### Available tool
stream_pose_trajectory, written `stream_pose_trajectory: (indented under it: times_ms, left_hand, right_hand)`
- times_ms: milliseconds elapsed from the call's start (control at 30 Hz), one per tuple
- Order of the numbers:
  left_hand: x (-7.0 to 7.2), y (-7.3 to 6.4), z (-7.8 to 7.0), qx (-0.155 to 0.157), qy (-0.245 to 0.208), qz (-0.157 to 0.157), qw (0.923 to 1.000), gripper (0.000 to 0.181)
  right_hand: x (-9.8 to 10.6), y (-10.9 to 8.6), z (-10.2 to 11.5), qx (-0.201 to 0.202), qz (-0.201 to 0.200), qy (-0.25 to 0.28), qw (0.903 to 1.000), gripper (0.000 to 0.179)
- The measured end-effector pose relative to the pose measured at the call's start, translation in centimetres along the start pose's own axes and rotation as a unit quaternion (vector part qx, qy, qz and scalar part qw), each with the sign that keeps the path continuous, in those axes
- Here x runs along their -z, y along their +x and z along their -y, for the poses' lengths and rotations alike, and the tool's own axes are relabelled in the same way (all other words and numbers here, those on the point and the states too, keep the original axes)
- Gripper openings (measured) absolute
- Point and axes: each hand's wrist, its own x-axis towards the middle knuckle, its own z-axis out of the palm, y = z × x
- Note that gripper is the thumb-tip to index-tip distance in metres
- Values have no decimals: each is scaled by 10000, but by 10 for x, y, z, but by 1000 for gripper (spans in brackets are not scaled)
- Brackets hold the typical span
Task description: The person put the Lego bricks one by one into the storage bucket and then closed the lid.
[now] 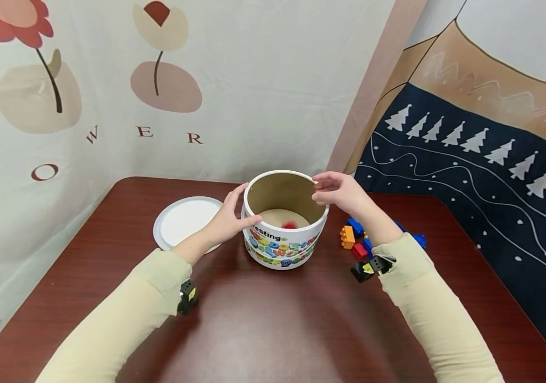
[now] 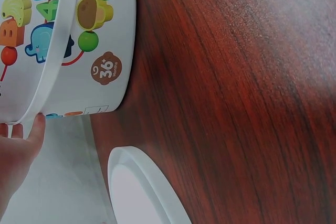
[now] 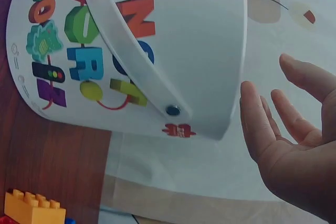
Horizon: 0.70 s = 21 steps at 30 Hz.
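Note:
A white bucket (image 1: 279,246) printed with colourful letters and animals stands upright on the table, its top uncovered. A small red piece (image 1: 288,225) lies on its floor. My left hand (image 1: 227,221) rests against the bucket's left side, thumb at the front rim and fingers spread toward the back. In the left wrist view, its fingertips meet the bucket beside the white handle (image 2: 52,61). My right hand (image 1: 342,194) is at the right rim with fingers loosely bent and nothing held. The right wrist view shows its fingers (image 3: 254,114) just beyond the rim, thumb apart.
Left of the bucket lies a round white lid (image 1: 184,218), partly behind my left hand. Toy bricks sit on the right: an orange brick (image 1: 347,237), a red brick (image 1: 360,251) and several blue ones, some hidden by my right forearm. A printed curtain (image 1: 263,90) hangs behind the table.

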Motion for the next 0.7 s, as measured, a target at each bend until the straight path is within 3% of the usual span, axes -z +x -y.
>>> stream_pose_trajectory:
  times_ms: [300,700]
  left_hand:
    - [-2,0,-3,50,77,-11,10000,87]
    - [0,-1,-2,156,163,74,9997,88]
  right_hand:
    - [31,-22,-21,-148,-353,-135,9992,46]
    - [58,-56,-95,-858,-723,-352,9931,57]
